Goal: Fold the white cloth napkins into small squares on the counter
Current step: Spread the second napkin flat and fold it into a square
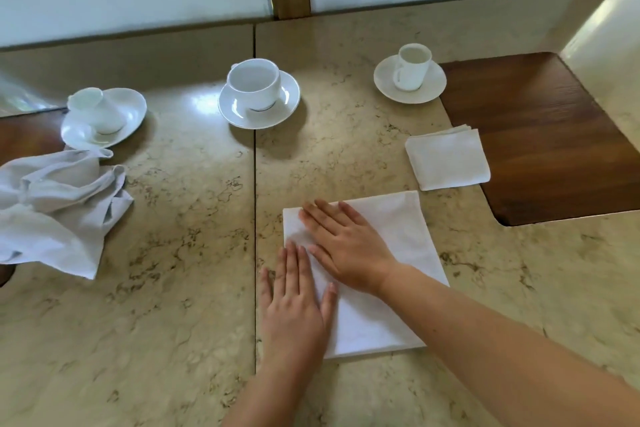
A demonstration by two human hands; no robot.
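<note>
A white napkin (398, 253), folded into a long rectangle, lies flat on the beige stone counter (173, 288) in front of me. Both palms press down on it with fingers spread. My left hand (294, 302) rests on its near left edge. My right hand (346, 246) lies flat across its far left part. A small folded square napkin (446, 158) sits to the far right, half on the wooden inlay. A crumpled pile of unfolded napkins (59, 208) lies at the left edge.
Three white cups stand on saucers along the back: a tipped one at left (100, 114), a wide one in the middle (256, 90), a narrow one at right (410, 71). A dark wooden inlay (540, 135) lies at right. Frosted glass panels close off the back.
</note>
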